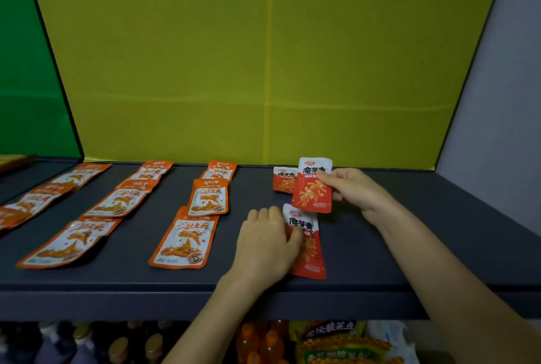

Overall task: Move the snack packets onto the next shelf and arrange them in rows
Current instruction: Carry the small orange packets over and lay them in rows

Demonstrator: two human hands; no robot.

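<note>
Fingers of your right hand (355,191) pinch the right edge of a red packet (312,188), held over the dark shelf (380,246). Your left hand (266,243) curls on the left edge of the near red packet (308,249), thumb on its front. A small red packet (283,179) lies behind. Orange packets (207,197) sit in rows on the left.

Snack packets (312,188) glossy plastic; shelf (380,246) matt, smooth; backing panel (205,71) matt.
</note>
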